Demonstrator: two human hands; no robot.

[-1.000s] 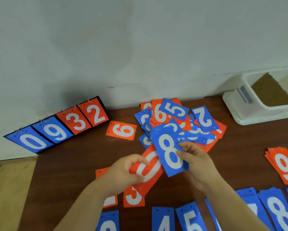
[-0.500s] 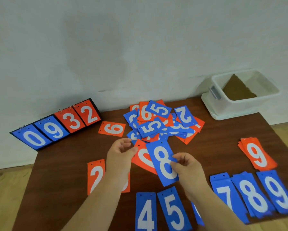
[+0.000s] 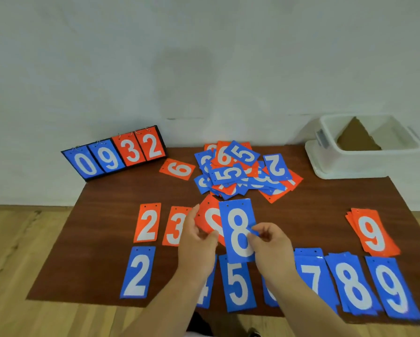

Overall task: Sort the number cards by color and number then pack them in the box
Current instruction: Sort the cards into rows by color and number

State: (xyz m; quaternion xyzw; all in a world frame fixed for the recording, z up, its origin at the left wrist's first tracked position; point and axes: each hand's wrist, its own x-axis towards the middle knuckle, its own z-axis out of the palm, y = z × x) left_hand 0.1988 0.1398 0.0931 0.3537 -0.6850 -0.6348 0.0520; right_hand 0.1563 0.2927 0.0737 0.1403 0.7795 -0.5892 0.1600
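Blue and orange panels reading 0, 9, 3, 2 are carried by the flip scoreboard [image 3: 114, 154], which is propped at the back left corner of the dark brown table [image 3: 94, 239]. Just to its right a lone orange 6 card [image 3: 177, 169] is laid sideways. Nearer the front, an orange 2 card [image 3: 147, 223] and an orange 3 card [image 3: 173, 229] are set side by side, with a blue 2 card [image 3: 138, 272] placed below the orange 2.

The left hand [image 3: 199, 244] is closed on an orange card [image 3: 210, 215], gripped between thumb and fingers; its digit is partly covered and cannot be read. Overlapping it, the blue 8 card [image 3: 239, 229] is held above the table, pinched at its right edge by the right hand [image 3: 272, 246]. Behind both hands the unsorted pile [image 3: 243, 173] of blue and orange cards is heaped.

Along the front edge a blue 4 card [image 3: 207, 283], a blue 5 card [image 3: 238, 284], a blue card [image 3: 268, 296] mostly hidden by the right arm, a blue 7 stack [image 3: 313, 266], a blue 8 stack [image 3: 352, 285] and a blue 9 card [image 3: 394, 290] are lined up. An orange 9 stack [image 3: 374, 234] is fanned just above the last two. At the back right corner the white plastic box [image 3: 330, 161] is stood open, and a brown cardboard piece [image 3: 357, 139] is seen inside.
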